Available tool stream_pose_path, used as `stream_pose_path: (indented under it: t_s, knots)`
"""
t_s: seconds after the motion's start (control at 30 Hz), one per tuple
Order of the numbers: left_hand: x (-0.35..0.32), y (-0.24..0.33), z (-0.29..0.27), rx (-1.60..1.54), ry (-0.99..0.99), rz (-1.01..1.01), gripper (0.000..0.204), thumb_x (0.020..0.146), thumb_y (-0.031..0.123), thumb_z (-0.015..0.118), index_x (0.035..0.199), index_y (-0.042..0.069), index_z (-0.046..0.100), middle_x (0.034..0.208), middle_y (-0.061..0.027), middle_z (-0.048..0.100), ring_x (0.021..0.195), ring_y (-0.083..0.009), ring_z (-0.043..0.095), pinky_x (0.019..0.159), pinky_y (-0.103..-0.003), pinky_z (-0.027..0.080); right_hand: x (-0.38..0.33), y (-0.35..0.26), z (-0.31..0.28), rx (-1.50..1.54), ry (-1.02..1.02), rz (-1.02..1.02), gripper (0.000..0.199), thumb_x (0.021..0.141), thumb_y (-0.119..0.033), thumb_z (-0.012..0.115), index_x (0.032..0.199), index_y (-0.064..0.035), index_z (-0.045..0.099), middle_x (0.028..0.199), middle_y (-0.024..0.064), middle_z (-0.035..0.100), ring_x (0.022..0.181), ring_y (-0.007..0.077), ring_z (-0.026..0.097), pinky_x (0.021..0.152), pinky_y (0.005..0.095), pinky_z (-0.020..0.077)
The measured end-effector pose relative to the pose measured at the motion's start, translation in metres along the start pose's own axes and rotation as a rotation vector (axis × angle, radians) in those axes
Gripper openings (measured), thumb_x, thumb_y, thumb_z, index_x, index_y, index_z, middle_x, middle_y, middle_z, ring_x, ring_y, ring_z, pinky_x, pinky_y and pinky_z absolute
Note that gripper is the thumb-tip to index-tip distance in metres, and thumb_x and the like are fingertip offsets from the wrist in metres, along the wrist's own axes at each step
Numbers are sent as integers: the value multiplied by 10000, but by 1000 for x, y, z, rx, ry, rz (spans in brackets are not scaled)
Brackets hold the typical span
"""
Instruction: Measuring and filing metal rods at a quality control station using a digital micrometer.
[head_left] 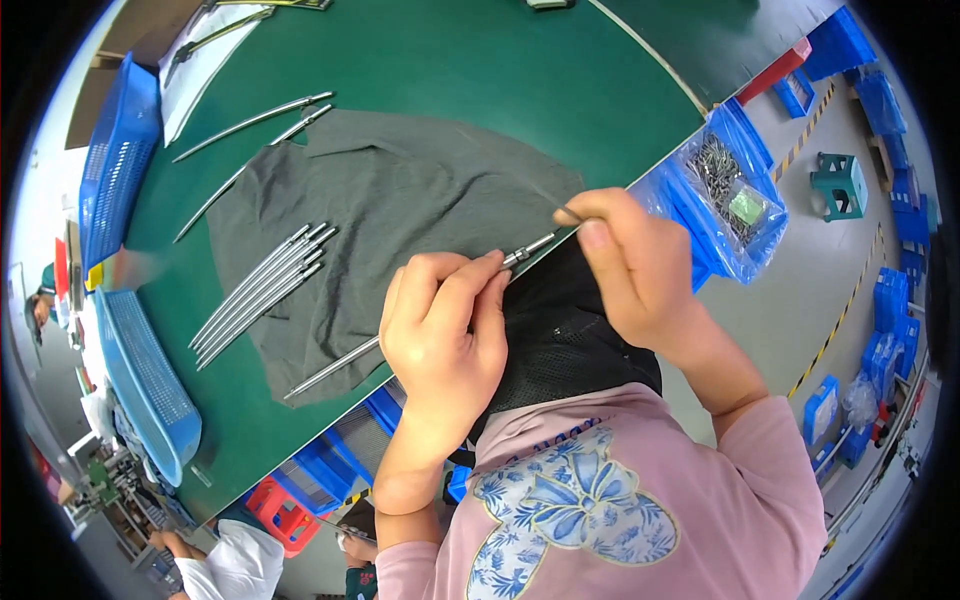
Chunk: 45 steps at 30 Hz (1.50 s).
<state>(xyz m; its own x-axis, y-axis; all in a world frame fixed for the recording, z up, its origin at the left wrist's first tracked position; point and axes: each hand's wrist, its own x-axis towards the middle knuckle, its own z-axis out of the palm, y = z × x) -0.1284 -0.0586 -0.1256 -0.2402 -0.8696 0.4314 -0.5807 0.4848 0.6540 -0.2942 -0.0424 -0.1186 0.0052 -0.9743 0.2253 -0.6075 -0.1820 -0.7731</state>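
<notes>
The left hand (445, 315) is closed around a slim metal rod (335, 367), fingertips and thumb pinching it just behind the collared end (517, 256). The rod's long axis runs diagonally, from its tail at lower left, over the cloth, to its tip at upper right, which points toward the right hand (635, 255). That hand is nearer the tip, just beyond it and apart from it, thumb and forefinger narrowed on a slender dark piece (567, 215) too small to identify; its end sits near the tip, slightly above it in view.

Under the rod's tail, a dark grey cloth (380, 215) lies creased on the green counter (450, 60). A cluster of similar rods (262, 295) rests on it, left of the left hand and roughly parallel to the held one. Farther off, two longer-looking rods (245, 168) lie toward the upper left. Past the right hand, a blue bin (765, 250) holds small metal parts (715, 170).
</notes>
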Motion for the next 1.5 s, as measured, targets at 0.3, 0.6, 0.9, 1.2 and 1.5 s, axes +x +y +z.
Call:
stream_pose_path:
  t_s: [0.3, 0.6, 0.9, 1.2, 1.5]
  knots:
    - [8, 2, 4, 73, -25, -45, 160, 599, -3, 640, 743, 60, 615, 710, -38, 492, 664, -196, 455, 588, -294, 356, -37, 5, 12, 73, 101, -71, 357, 746, 19, 461, 1091, -49, 522, 786, 91, 611, 492, 225, 534, 456, 298, 412]
    - [3, 0, 9, 53, 19, -26, 167, 603, -6, 653, 753, 60, 618, 696, -33, 489, 621, -186, 445, 554, -279, 351, -49, 1, 24, -9, 124, -89, 443, 631, 65, 492, 1056, -33, 572, 482, 28, 445, 362, 153, 421, 371, 263, 341]
    - [2, -1, 13, 51, 73, -8, 163, 596, -4, 661, 740, 61, 620, 685, -26, 489, 592, -176, 438, 526, -275, 344, -54, 3, 28, -18, 71, -123, 451, 651, 122, 442, 1077, 17, 544, 512, 68, 467, 371, 164, 407, 378, 267, 303]
    - [1, -5, 19, 47, 135, 42, 160, 576, -2, 658, 709, 73, 610, 677, -16, 493, 583, -177, 438, 511, -275, 339, -44, -8, 24, -297, 26, -172, 489, 589, 111, 462, 1053, -5, 567, 464, 33, 384, 348, 169, 359, 362, 287, 288]
    - [2, -6, 23, 49, 168, 38, 140, 572, 7, 655, 665, 83, 584, 675, -8, 494, 581, -184, 441, 499, -283, 337, -37, -4, 32, -377, 147, -224, 467, 590, -10, 510, 1045, -78, 589, 443, -10, 364, 344, 130, 379, 348, 267, 301]
